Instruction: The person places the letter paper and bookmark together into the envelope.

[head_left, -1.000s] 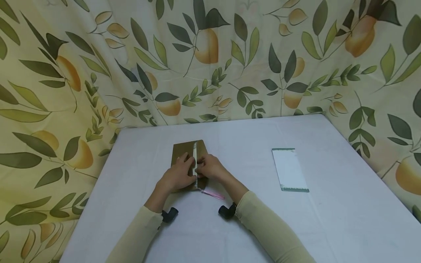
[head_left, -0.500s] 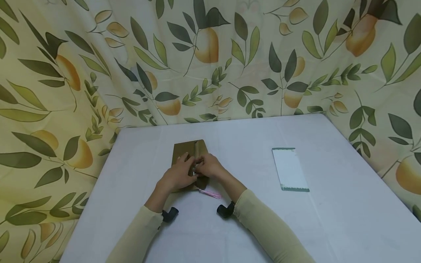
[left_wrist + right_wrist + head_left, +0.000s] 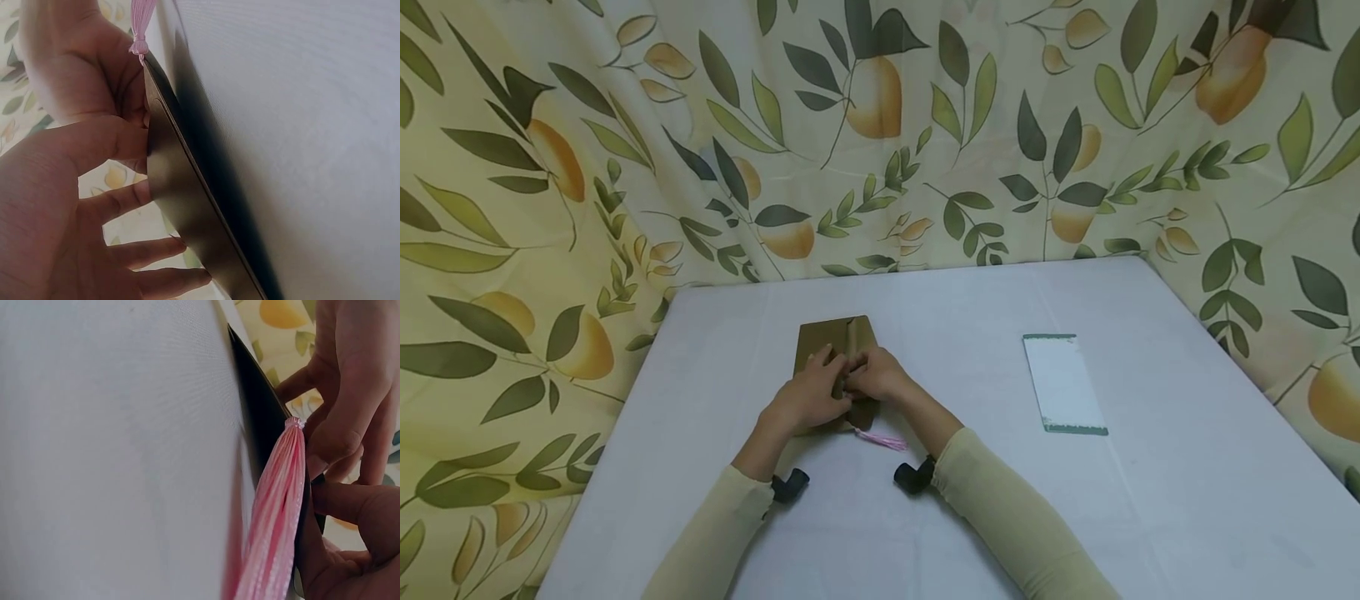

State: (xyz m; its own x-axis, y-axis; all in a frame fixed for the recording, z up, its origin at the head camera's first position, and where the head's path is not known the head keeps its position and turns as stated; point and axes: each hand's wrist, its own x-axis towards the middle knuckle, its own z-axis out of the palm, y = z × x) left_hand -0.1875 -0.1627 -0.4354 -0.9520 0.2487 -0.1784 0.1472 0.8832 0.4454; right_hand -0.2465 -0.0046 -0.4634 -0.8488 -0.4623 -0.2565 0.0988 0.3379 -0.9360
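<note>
A flat brown notebook [image 3: 820, 340] lies on the table, with a narrow flap [image 3: 863, 335] along its right side. From its near edge hangs a pink tassel [image 3: 883, 440], large in the right wrist view. My left hand [image 3: 811, 393] lies over the notebook's middle; in the left wrist view its extended fingers [image 3: 150, 250] and thumb touch the brown cover [image 3: 181, 181]. Close beside it, my right hand [image 3: 880, 377] pinches the flap's edge between thumb and curled fingers. The two hands nearly meet, hiding the middle of the flap.
To the right on the white-covered table [image 3: 970, 517] lies a white card [image 3: 1065, 383] with green ends. Behind and to the sides hangs a curtain [image 3: 925, 167] printed with leaves and fruit. Black wrist cameras [image 3: 791, 485] jut from both cuffs.
A second ago a white strip showed along the flap; the flap has since turned over and the strip is out of sight. The tassel shifted slightly left. Both hands stayed nearly in place.
</note>
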